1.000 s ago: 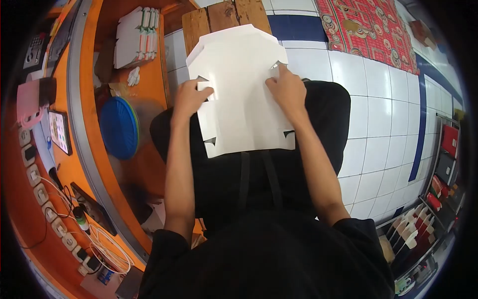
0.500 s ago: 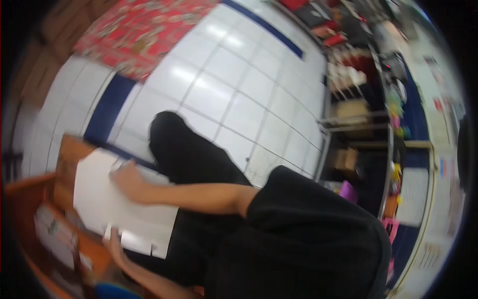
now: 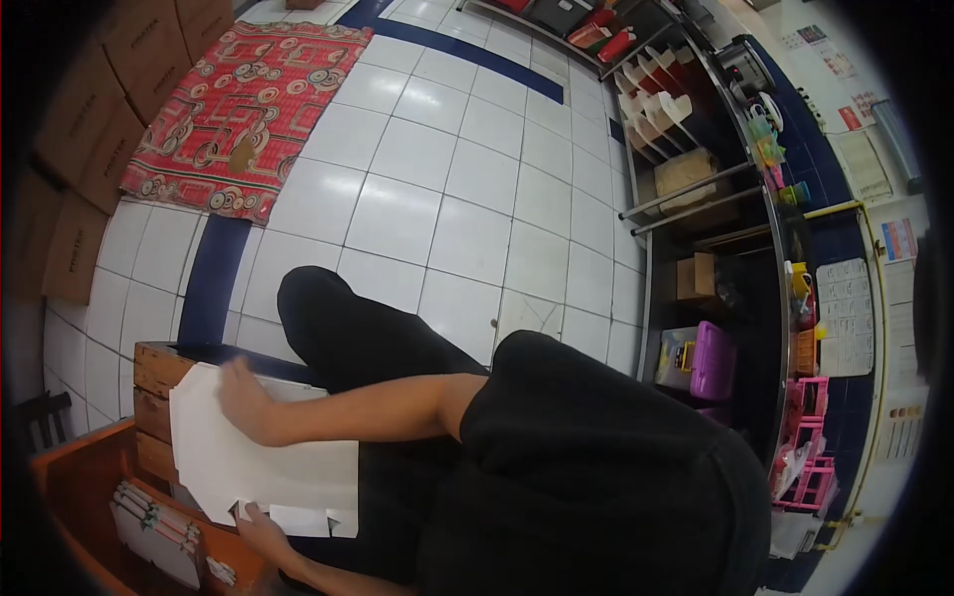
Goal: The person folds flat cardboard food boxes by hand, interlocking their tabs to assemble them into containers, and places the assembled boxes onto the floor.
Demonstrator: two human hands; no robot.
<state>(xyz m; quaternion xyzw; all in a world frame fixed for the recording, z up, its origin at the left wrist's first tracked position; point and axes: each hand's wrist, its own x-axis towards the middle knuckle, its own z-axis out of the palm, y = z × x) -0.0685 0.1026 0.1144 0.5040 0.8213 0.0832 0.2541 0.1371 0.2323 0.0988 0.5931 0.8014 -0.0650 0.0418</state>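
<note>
Cardstock sheet (image 3: 298,472), white and flat, notched along the lower edge: lying partly on a wooden bench (image 3: 154,407) and partly against the black-clothed lap (image 3: 393,497), under both hands. Gripping the notched edge with the left hand (image 3: 263,531), thumb on top beside a cut, apparently pinching narrowly with the other fingers out of sight beneath. Laying the right hand (image 3: 248,402) over the opposite edge and blurring at the fingertips; not showing whether wide, narrow or closed on a flap, so being unable to tell. Judging from this, probably handling the cut side tabs of a blank not yet folded up. Likely calling for a firm left hold and a careful touch of the right fingers at the far edge, without creasing the broad middle.

Crossing the sheet with the right forearm (image 3: 368,407) and so hiding part of it. Crowding the left hand from below with an orange cabinet (image 3: 84,462), and showing inside it a stack of white cartons (image 3: 159,541). Looking past the knee (image 3: 318,293) onto a tiled floor (image 3: 397,209), a patterned red mat (image 3: 253,109) and brown boxes (image 3: 89,129). Finding a metal rack (image 3: 686,204) with a purple box (image 3: 713,363) at the right, well apart from the sheet, and hardly hindering anything there.
</note>
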